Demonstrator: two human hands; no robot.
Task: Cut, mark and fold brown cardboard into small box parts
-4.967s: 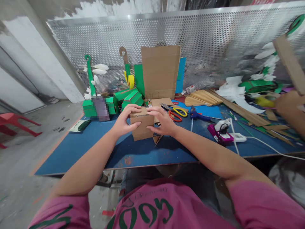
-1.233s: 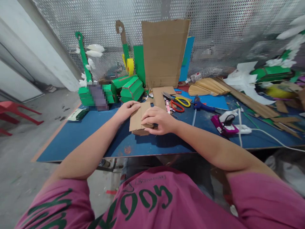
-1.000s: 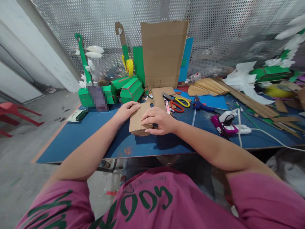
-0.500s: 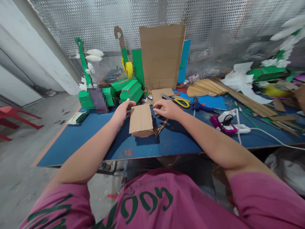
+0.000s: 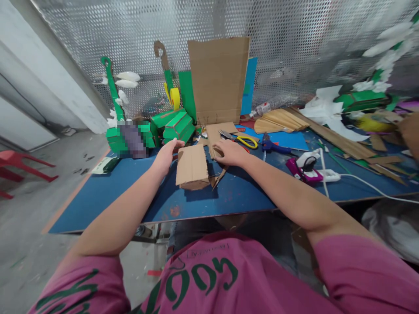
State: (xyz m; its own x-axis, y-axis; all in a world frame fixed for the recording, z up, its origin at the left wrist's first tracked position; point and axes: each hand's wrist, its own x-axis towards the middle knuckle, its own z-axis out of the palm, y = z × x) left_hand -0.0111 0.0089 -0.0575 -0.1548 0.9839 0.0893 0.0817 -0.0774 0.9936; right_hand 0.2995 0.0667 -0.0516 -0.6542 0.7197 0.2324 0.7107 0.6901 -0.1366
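Note:
A small folded cardboard box [image 5: 192, 165] lies on the blue table in front of me, its plain flat face up. My left hand [image 5: 167, 155] is at its left side, fingers apart and stretched toward its far left corner; some fingertips are hidden. To the right of the box, my right hand [image 5: 229, 151] has its fingers curled over the edge of a flat cardboard piece [image 5: 213, 141], thumb on the near side. Just beyond that hand lie scissors with yellow handles [image 5: 247, 140]. A narrow cardboard scrap [image 5: 220, 178] rests near the box's right side.
Green cardboard shapes [image 5: 179, 126] and a tall cardboard sheet [image 5: 219, 78] stand at the back. A blue glue gun [image 5: 276, 147] and a power strip [image 5: 330, 175] with a white cord are on the right. Cardboard strips [image 5: 340, 137] lie farther right. The table [image 5: 131, 192] ends close to my body.
My right hand has lowered onto the flat cardboard piece, and its fingers have closed at the edge. My left hand and the box stay nearly in place; the view has shifted slightly.

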